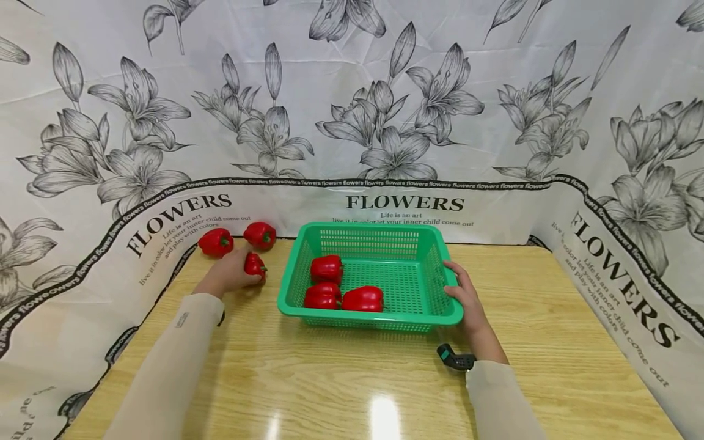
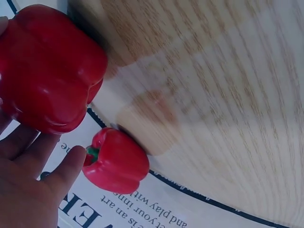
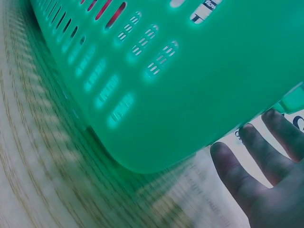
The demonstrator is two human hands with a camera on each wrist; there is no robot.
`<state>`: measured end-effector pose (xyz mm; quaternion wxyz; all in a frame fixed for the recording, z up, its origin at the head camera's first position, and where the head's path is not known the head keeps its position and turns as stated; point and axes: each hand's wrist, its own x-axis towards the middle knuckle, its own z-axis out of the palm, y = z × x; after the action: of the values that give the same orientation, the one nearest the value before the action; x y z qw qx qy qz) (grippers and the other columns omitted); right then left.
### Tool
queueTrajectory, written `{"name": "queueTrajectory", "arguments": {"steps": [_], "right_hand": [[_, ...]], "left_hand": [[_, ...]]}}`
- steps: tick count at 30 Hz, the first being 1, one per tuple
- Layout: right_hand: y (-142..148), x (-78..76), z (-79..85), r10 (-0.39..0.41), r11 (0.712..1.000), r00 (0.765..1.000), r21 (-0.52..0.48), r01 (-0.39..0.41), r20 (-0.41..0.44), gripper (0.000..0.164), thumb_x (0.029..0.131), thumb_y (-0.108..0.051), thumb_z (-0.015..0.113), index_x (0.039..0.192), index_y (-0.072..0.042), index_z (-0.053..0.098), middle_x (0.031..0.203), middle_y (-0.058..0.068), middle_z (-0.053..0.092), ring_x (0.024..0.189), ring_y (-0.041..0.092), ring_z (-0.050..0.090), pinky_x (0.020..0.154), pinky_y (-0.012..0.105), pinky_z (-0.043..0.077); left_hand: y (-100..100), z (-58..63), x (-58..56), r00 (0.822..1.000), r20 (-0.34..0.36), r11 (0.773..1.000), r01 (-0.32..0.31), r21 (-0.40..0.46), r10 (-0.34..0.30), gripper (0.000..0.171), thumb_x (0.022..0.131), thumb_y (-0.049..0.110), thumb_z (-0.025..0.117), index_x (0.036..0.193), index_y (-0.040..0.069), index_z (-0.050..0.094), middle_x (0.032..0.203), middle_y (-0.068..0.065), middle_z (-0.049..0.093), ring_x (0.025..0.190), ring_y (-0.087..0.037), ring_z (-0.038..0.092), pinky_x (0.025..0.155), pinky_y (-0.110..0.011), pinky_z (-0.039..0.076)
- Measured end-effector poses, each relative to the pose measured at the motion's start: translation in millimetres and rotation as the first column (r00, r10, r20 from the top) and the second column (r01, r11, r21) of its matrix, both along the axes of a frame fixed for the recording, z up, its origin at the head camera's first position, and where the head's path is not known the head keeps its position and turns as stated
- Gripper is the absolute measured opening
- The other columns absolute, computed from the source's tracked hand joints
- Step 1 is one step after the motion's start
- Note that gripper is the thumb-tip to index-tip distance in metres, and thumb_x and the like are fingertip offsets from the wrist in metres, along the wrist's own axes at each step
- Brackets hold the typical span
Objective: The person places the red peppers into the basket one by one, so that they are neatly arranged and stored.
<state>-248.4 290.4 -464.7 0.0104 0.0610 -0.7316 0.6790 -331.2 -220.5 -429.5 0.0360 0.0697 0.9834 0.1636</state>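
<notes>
My left hand (image 1: 231, 272) grips a red bell pepper (image 1: 254, 266) with a green stem, left of the green basket (image 1: 374, 319). In the left wrist view this pepper (image 2: 52, 71) looms large at the fingertips. Two more red bell peppers, one at the far left (image 1: 216, 242) and one beside it (image 1: 260, 236), lie just beyond that hand. Inside the basket's left half are three others: a rear one (image 1: 327, 269), a front one (image 1: 322, 296) and one to its right (image 1: 363, 299). My right hand (image 1: 469, 299) holds the basket's right rim, its fingertips (image 3: 223, 154) against the side.
The wooden table (image 1: 341, 379) carries everything. A white cloth (image 1: 385, 201) with printed flowers and lettering rises along its back and both sides. A black wrist device (image 1: 455, 357) sits at my right cuff.
</notes>
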Motion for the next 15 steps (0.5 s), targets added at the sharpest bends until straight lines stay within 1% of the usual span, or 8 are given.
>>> {"name": "queueTrajectory", "arguments": {"steps": [4, 7, 15], "right_hand": [[-0.2, -0.1, -1.6, 0.002, 1.000, 1.000, -0.008, -0.002, -0.008, 0.054, 0.090, -0.018, 0.033, 0.142, -0.027, 0.022, 0.147, 0.012, 0.019, 0.118, 0.028, 0.035, 0.079, 0.022, 0.046], [-0.6, 0.1, -1.3, 0.002, 1.000, 1.000, -0.014, -0.003, -0.012, 0.054, 0.090, -0.017, 0.033, 0.142, -0.026, 0.022, 0.147, 0.012, 0.019, 0.117, 0.028, 0.035, 0.079, 0.022, 0.046], [-0.6, -0.2, -0.8, 0.010, 1.000, 1.000, -0.020, -0.010, -0.002, 0.054, 0.091, -0.016, 0.032, 0.142, -0.026, 0.020, 0.148, 0.011, 0.018, 0.120, 0.029, 0.033, 0.080, 0.023, 0.046]], "left_hand": [[1.3, 0.4, 1.0, 1.000, -0.005, 1.000, 0.009, 0.024, -0.009, 0.079, 0.075, 0.042, 0.067, 0.138, 0.011, 0.029, 0.119, -0.019, 0.047, 0.106, -0.034, 0.050, 0.090, -0.051, 0.044], [3.6, 2.0, 2.3, 1.000, -0.017, 0.999, 0.014, 0.044, -0.014, 0.076, 0.074, 0.042, 0.068, 0.135, 0.012, 0.033, 0.117, -0.017, 0.047, 0.104, -0.033, 0.051, 0.088, -0.050, 0.046], [7.7, 9.1, 5.1, 0.998, -0.050, 0.997, 0.032, 0.071, -0.028, 0.069, 0.073, 0.038, 0.068, 0.127, 0.007, 0.040, 0.115, -0.015, 0.049, 0.101, -0.030, 0.052, 0.084, -0.046, 0.049]]}}
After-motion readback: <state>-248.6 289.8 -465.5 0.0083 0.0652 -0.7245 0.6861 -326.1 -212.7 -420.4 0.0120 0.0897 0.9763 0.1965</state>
